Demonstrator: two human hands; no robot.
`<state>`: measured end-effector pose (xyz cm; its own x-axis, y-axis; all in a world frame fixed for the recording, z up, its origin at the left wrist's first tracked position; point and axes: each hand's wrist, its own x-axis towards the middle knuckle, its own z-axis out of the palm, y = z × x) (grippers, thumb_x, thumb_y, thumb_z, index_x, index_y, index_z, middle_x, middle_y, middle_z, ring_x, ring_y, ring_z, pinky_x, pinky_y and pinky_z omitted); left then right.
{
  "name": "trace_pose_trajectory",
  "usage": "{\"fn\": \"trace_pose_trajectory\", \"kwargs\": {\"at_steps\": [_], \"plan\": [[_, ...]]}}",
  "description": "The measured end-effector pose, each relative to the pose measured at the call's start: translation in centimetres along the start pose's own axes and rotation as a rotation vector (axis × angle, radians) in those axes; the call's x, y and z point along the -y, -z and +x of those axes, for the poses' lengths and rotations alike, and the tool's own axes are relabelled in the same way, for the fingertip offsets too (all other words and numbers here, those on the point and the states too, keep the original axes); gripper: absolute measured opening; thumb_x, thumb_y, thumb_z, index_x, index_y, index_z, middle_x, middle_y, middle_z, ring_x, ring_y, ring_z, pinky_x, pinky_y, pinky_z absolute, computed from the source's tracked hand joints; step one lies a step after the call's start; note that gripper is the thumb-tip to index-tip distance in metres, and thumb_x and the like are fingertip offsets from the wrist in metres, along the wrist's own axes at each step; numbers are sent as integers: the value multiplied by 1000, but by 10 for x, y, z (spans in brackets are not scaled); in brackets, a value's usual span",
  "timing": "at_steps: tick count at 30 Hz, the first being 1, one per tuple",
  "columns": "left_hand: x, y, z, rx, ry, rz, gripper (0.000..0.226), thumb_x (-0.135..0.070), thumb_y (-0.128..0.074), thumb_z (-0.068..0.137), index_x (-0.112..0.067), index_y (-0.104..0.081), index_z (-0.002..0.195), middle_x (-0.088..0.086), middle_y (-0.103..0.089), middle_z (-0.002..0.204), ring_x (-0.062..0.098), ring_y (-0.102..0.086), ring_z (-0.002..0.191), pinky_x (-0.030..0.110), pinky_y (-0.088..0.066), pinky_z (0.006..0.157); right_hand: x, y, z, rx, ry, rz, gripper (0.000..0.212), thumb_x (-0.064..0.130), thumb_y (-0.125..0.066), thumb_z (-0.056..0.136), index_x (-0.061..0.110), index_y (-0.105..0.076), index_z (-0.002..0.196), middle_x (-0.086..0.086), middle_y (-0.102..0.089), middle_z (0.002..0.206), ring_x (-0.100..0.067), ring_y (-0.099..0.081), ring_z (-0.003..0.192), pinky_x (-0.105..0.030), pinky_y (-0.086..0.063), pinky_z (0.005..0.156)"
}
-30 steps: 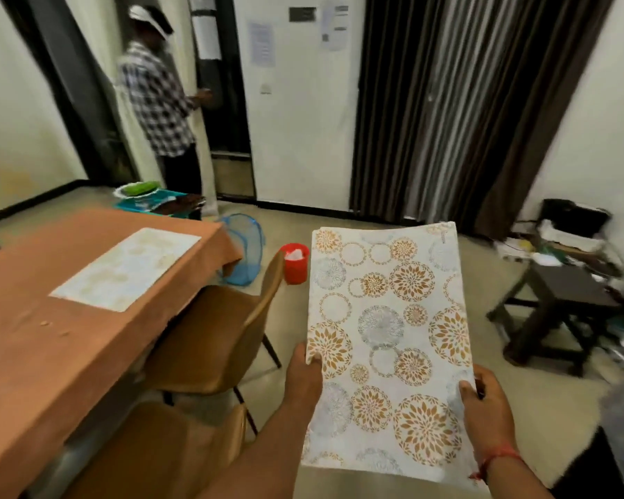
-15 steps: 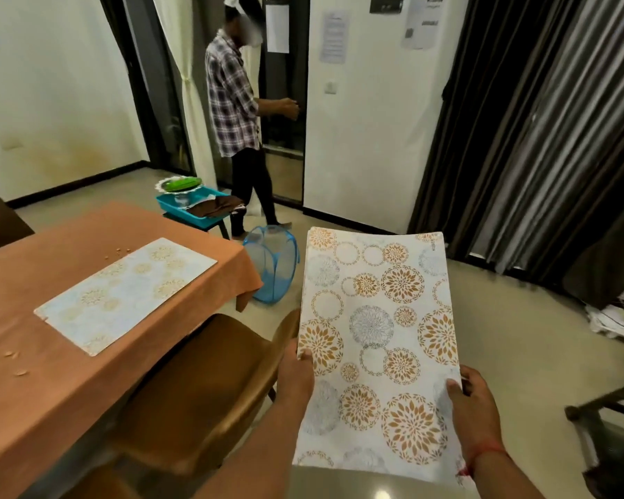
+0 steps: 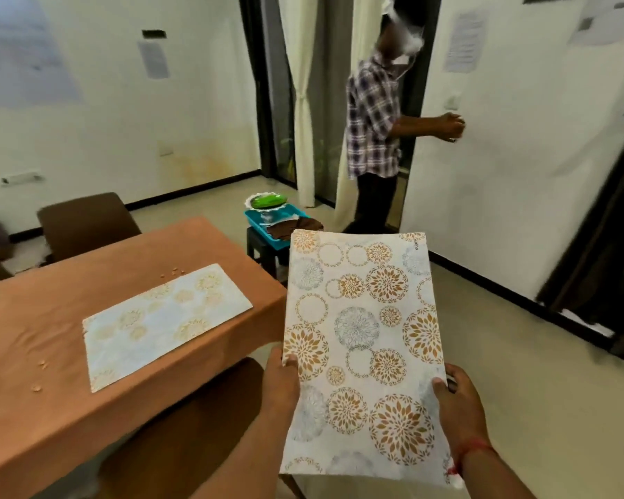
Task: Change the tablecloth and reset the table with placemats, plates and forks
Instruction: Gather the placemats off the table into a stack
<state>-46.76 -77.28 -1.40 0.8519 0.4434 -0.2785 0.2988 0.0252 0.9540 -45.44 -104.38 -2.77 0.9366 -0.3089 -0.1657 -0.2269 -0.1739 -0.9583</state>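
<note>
Since a second ago the view has swung left, bringing the table with the orange tablecloth (image 3: 44, 340) closer. The left hand (image 3: 280, 381) and right hand (image 3: 458, 401) each pinch a long edge of the white floral-patterned placemat (image 3: 361, 351), held in the air off the table's near right corner. A second matching placemat (image 3: 166, 322) already lies flat near the table's right edge, so placing this one appears to be next.

White walls (image 3: 130, 113) carry taped paper notices (image 3: 154, 59), with yellowish staining low down at far left. The floor (image 3: 512, 376) is pale beige, edged by dark skirting. A cream curtain (image 3: 303, 102) hangs by a dark doorway — far centre. Brown chairs (image 3: 87, 221) stand at far left; dark drapes (image 3: 598, 253) fill the right.
</note>
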Motion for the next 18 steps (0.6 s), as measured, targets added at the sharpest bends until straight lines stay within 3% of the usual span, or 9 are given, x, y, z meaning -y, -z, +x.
{"fn": "trace_pose_trajectory", "kwargs": {"at_steps": [3, 6, 10, 13, 18], "plan": [[-18, -27, 34, -126, -2, -44, 25, -13, -42, 105, -27, -56, 120, -1, -67, 116, 15, -63, 101, 32, -54, 80, 29, -13, 79, 106, 12, -33, 24, 13, -53, 99, 19, -60, 122, -4, -66, 113, -27, -62, 105, -41, -50, 93], [-27, -39, 72, -220, -3, -62, 23, -14, -43, 105, -26, -56, 119, 0, -66, 118, 19, -63, 106, 39, -54, 91, 49, -42, 132, 208, 49, -40, 22, 9, -53, 99, 18, -62, 117, -3, -68, 107, -25, -64, 99, -38, -50, 87], [-35, -49, 142, -326, -5, -79, 33, -14, -43, 105, -25, -53, 134, 0, -60, 130, 23, -58, 117, 44, -47, 104, 65, -96, 205, 313, 63, -75, 22, 8, -54, 98, 17, -61, 117, -6, -69, 110, -27, -64, 102, -44, -52, 91], [-29, -49, 201, -384, 44, -107, 36, -14, -44, 105, -26, -50, 138, -4, -58, 129, 21, -55, 117, 40, -45, 103, 79, -140, 251, 367, 51, -113, 20, 8, -52, 100, 18, -60, 113, -6, -69, 109, -27, -64, 100, -44, -52, 90], [-34, -51, 292, -468, 147, -121, 36, -22, -47, 104, -22, -49, 140, 4, -59, 133, 25, -59, 113, 44, -50, 100, 119, -206, 325, 435, 93, -213, 19, 10, -51, 100, 22, -59, 112, -4, -67, 105, -28, -63, 97, -45, -51, 91]]}}
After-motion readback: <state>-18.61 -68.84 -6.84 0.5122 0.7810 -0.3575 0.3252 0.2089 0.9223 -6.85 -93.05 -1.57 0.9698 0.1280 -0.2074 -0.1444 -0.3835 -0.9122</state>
